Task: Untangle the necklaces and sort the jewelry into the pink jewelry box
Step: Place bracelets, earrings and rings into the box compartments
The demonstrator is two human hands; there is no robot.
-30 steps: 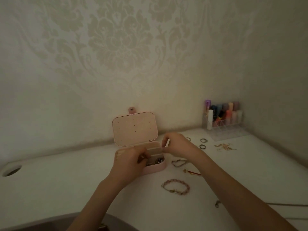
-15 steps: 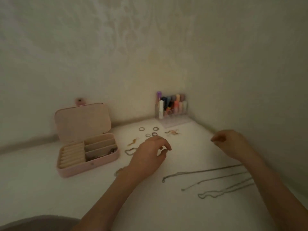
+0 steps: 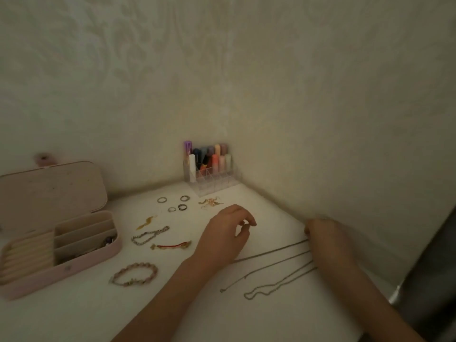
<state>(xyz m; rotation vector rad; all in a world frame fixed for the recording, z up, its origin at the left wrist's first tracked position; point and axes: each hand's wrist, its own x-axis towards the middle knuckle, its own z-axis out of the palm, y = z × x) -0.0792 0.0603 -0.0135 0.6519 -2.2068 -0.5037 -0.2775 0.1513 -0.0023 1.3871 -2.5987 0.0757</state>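
Left hand [image 3: 225,233] poised above the white table [image 3: 74,314], fingers loosely curled with thumb and forefinger nearly meeting; whether this grip holds anything cannot be told. Right hand [image 3: 325,239] at the table's right edge, back of the hand up, fingers curled down at the far ends of the thin metal chain necklaces [image 3: 269,272]; its grip is hidden. The necklaces run leftward from this hand as separate strands lying on the table. The open pink jewelry box [image 3: 61,267] stands at far left, lid upright, small dark items in its right compartments. Between box and hands lie a pink beaded bracelet [image 3: 134,274], a silver chain bracelet [image 3: 149,235], a red-and-gold bracelet [image 3: 171,245] and four small rings [image 3: 172,203].
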